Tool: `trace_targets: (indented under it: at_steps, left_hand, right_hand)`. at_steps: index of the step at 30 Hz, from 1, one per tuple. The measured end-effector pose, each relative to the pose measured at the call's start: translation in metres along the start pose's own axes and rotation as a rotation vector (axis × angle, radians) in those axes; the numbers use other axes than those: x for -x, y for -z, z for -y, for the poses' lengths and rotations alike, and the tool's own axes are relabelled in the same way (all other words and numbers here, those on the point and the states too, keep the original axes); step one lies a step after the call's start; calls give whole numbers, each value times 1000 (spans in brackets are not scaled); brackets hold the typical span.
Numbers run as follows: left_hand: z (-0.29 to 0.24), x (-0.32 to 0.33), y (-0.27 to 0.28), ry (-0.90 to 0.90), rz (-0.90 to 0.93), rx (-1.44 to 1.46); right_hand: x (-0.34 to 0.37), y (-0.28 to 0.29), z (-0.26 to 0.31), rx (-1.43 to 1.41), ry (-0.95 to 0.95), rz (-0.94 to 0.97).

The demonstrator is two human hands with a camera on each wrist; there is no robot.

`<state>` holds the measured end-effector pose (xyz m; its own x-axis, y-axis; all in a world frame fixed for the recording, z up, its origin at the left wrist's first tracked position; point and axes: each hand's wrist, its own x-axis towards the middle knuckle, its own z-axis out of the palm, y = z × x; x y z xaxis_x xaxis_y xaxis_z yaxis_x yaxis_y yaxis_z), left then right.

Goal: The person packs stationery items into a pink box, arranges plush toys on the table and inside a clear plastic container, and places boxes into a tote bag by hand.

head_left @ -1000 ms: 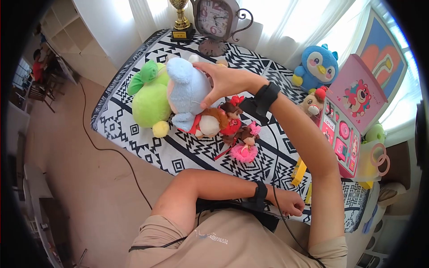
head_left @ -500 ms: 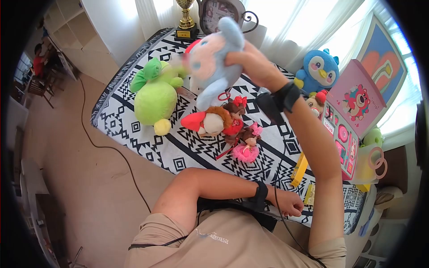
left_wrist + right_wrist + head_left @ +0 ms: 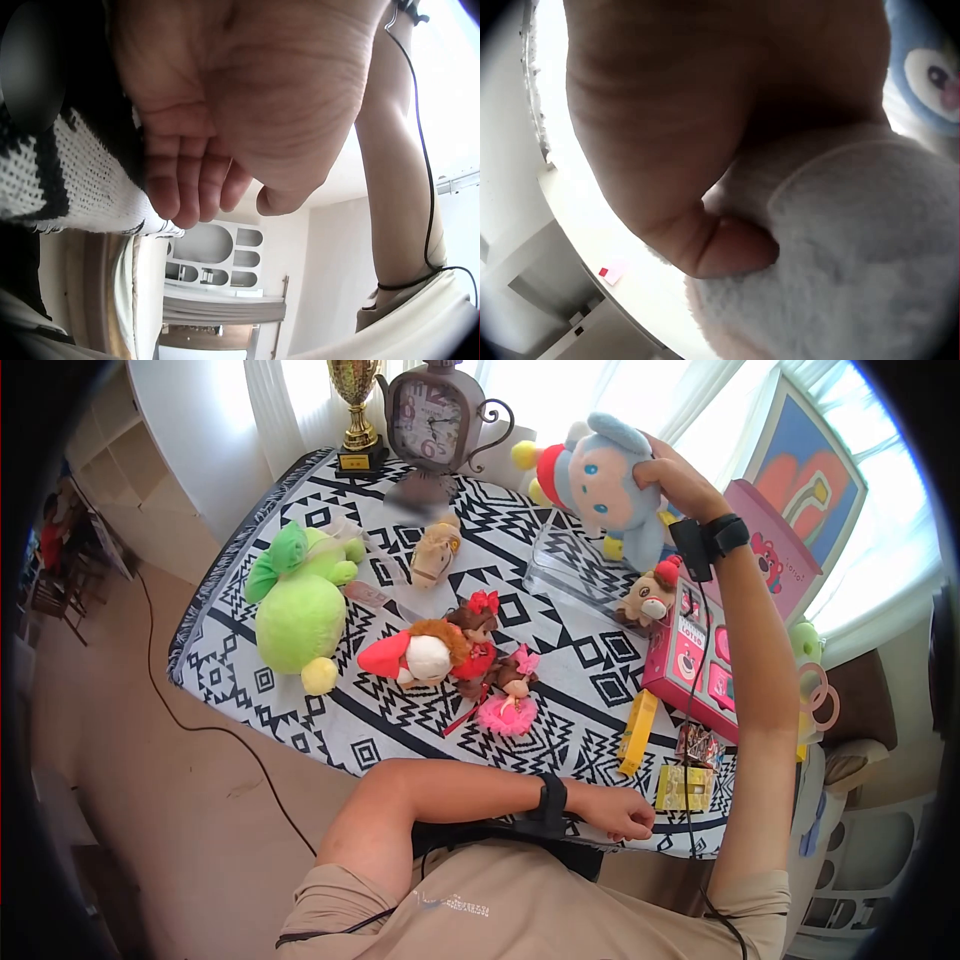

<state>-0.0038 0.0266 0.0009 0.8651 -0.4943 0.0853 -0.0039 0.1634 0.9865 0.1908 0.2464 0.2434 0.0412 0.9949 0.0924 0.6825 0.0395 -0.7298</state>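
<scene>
My right hand [image 3: 682,478] grips a light-blue plush toy [image 3: 603,482] with a pale pink face, red scarf and yellow parts, held up over the back right of the table. In the right wrist view the thumb presses into its grey-blue fur [image 3: 840,247]. Behind it a blue penguin plush [image 3: 919,52] shows at the upper right, mostly hidden in the head view. My left hand [image 3: 622,816] lies near the table's front edge, fingers loosely curled and holding nothing. In the left wrist view its fingers [image 3: 189,187] hang relaxed.
On the patterned cloth lie a green plush [image 3: 298,628], a tan plush horse [image 3: 434,556], a red-hatted doll [image 3: 428,660] and a pink-skirted doll [image 3: 508,712]. A pink box [image 3: 665,678], brown plush horse [image 3: 640,605] and yellow box [image 3: 684,790] stand right. A trophy [image 3: 358,435] and clock [image 3: 428,422] stand behind.
My right hand has lifted the light-blue plush from beside the green plush and carried it right, toward the penguin plush. The tan plush horse has come into view. My left hand stays in place.
</scene>
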Motion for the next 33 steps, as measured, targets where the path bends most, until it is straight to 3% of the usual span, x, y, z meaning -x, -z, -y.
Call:
trace_targets:
  at_steps: [5,7,8,9,12,14,15,17,24,29,33]
  left_hand:
    - [-1,0,0,13,-8,4]
    - [-3,0,0,27,-8,6]
    - [-4,1,-1,31,-5,-1]
    - [-5,2,-1,19,-3,-8]
    - [-4,0,-1,3,-6,-8]
    - [-1,-1,-4,16,2,3]
    - [-1,-1,-3,20,2,6]
    - [-1,-1,0,21,-6,6]
    - [1,-2,0,11,2,23]
    - [3,-3,0,0,3,21]
    - [3,-1,1,-13,2,6]
  right_hand:
    - [-34,31,-53,63,14,163]
    - [-52,30,-87,408,101,-201]
    - [-57,25,-92,580,111,-192]
    - [-57,15,-101,450,110,-155]
    - [-52,-31,-80,549,72,22]
    - [-44,-49,-71,707,-135,-33]
    - [-47,-48,-79,703,-134,-34]
    - [-55,-42,-96,658,-15,-344]
    - [-72,-46,-100,676,-263,-203]
    - [-88,-60,-124,729,-281,-206]
    - [-87,-68,-134,770,-228,-346]
